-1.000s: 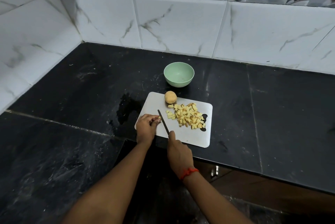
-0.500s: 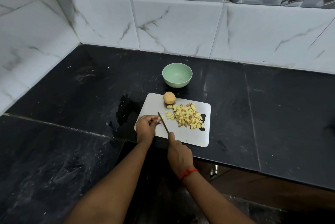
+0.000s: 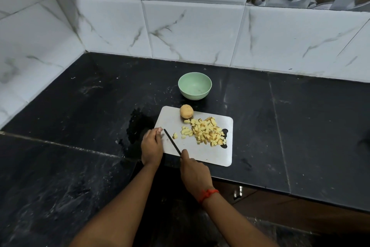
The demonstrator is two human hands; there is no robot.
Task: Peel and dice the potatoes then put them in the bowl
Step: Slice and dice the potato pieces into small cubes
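A white cutting board [image 3: 202, 153] lies on the black counter. A pile of diced potato [image 3: 207, 131] sits on its right half, and one small piece [image 3: 175, 135] lies apart to the left. A whole unpeeled potato [image 3: 186, 111] stands at the board's far edge. The empty green bowl [image 3: 194, 86] is just behind the board. My right hand [image 3: 195, 174] grips the handle of a dark knife [image 3: 172, 142], whose blade points forward-left over the board. My left hand [image 3: 152, 144] rests at the board's left edge, left of the blade, with nothing visible in its fingers.
The black stone counter [image 3: 80, 106] runs into a corner of white marble tiles [image 3: 190, 30] at the left and back. A wet patch [image 3: 138, 124] darkens the counter left of the board. The counter's front edge and a cabinet handle [image 3: 238, 192] lie at the lower right.
My left hand has drawn back to the left, leaving the small potato piece on the board on the other side of the blade. The knife has barely moved.
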